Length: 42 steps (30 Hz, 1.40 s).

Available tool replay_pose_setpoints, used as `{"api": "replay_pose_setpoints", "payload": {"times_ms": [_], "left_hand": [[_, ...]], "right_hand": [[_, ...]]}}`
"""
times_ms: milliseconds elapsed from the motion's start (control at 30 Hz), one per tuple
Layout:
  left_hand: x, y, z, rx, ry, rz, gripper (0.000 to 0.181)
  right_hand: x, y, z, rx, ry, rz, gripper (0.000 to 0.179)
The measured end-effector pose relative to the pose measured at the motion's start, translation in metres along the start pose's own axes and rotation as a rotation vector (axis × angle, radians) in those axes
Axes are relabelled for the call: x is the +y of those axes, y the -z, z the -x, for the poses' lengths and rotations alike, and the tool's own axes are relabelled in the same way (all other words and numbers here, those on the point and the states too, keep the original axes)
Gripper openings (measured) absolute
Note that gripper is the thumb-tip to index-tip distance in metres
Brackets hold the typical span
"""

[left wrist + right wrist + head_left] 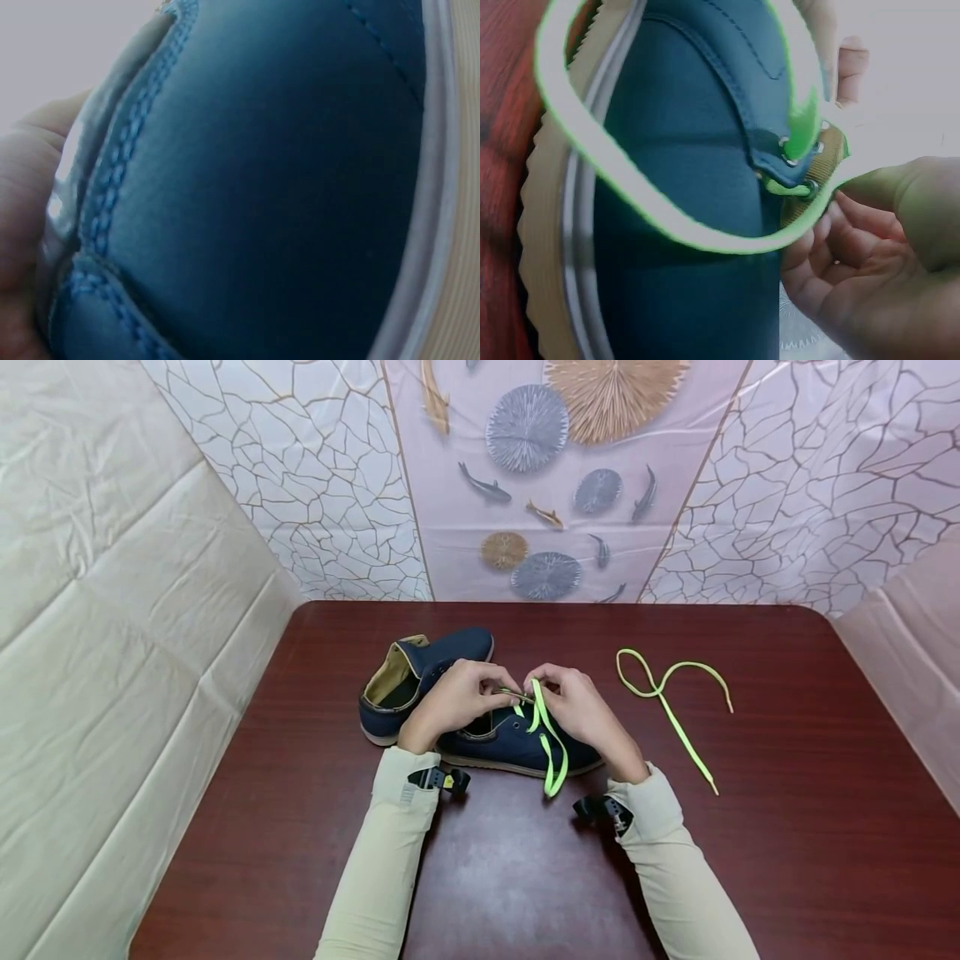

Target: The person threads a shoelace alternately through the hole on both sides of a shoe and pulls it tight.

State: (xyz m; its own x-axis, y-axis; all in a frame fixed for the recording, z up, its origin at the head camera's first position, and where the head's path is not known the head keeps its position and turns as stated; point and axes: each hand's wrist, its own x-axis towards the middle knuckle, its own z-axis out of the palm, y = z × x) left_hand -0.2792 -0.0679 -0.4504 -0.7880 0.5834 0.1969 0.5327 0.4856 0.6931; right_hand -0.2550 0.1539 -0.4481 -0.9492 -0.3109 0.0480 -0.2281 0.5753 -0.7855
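A navy shoe (491,750) with a tan sole lies on its base, toe to the right, between the two hands. My left hand (459,695) pinches the upper edge of its opening at the tongue and eyelet flap; the left wrist view shows mostly the shoe's side (262,180). My right hand (579,700) pinches a neon-green shoelace (553,789) beside the tongue. In the right wrist view, the lace (805,124) passes through metal eyelets and hangs in a loop across the shoe's side. Its pinched end is hidden by the fingers.
A second navy shoe (386,720), with no lace visible, sits behind and left of the first. Another neon-green lace (681,731) lies loosely crossed on the dark red table (787,860) at the right. A patterned curtain (540,485) stands behind the table's back edge.
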Motion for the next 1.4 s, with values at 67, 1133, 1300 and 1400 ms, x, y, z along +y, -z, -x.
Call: {"api": "replay_pose_setpoints", "payload": {"times_ms": [67, 1133, 1300, 1400], "left_hand": [[-0.0002, -0.0004, -0.0003, -0.002, 0.005, -0.001, 0.007], [0.0031, -0.0032, -0.0007, 0.0, -0.194, -0.142, 0.021], [0.0057, -0.0031, 0.0009, 0.01, -0.23, -0.226, 0.023], [0.0069, -0.0037, 0.0021, 0.015, -0.23, -0.27, 0.02]], "right_hand": [[0.0021, 0.0015, 0.0002, -0.026, -0.014, -0.008, 0.018], [0.0097, 0.0041, 0.001, -0.133, -0.122, -0.245, 0.023], [0.0105, 0.0034, 0.0005, -0.121, -0.109, -0.251, 0.023], [0.0102, 0.0036, 0.0011, -0.117, -0.114, -0.25, 0.024]]}}
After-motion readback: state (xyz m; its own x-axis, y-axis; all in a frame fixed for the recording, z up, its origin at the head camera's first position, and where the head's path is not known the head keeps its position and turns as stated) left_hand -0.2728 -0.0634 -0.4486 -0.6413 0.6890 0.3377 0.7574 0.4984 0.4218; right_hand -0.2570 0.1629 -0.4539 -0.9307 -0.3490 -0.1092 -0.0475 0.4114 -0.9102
